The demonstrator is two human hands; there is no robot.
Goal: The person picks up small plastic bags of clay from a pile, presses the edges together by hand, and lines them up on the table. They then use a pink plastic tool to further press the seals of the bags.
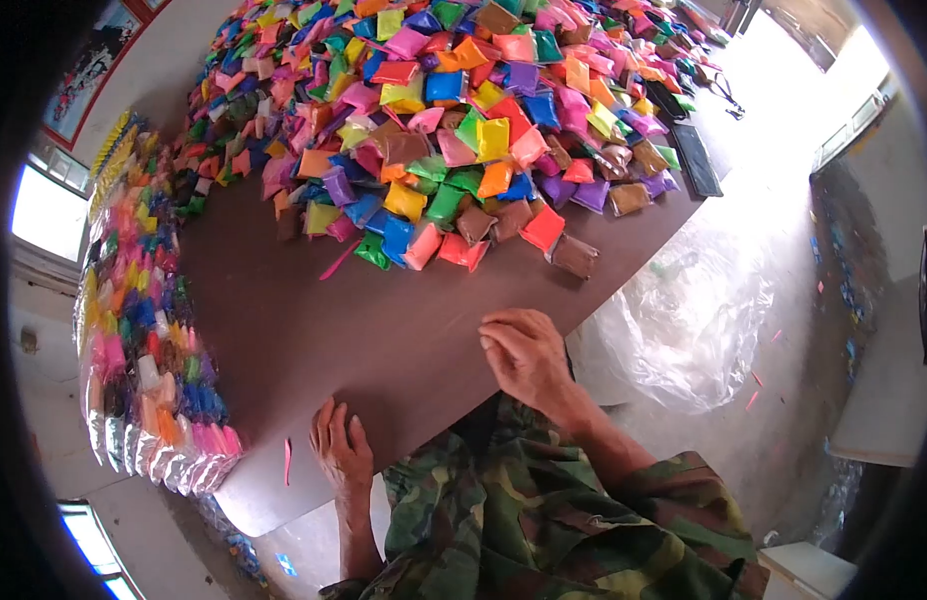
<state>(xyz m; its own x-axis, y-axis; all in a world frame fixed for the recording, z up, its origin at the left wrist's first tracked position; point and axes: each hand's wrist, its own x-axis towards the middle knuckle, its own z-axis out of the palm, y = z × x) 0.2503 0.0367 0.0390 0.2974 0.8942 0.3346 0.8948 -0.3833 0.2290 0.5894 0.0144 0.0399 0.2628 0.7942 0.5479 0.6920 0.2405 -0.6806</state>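
My left hand (342, 447) lies on the near edge of the brown table (384, 330), palm down, fingers stretched out and holding nothing. A thin pink plastic stick (288, 462) lies to its left. Over the table's front edge is my right hand (527, 352), its fingers curled in toward the thumb; whatever might be inside them is hidden. Beyond it spreads a big heap of small, soft, sealed packets (444, 150) in many colours. A brown packet (575, 257) is the one nearest my right hand. Another pink stick (340, 261) sits by the heap's front edge.
Along the table's left side stand rows of packets in clear wrapping (149, 350). A dark flat object (696, 160) lies at the right edge. On the floor to the right is a large clear plastic bag (689, 330), with small pink scraps (753, 400) near it.
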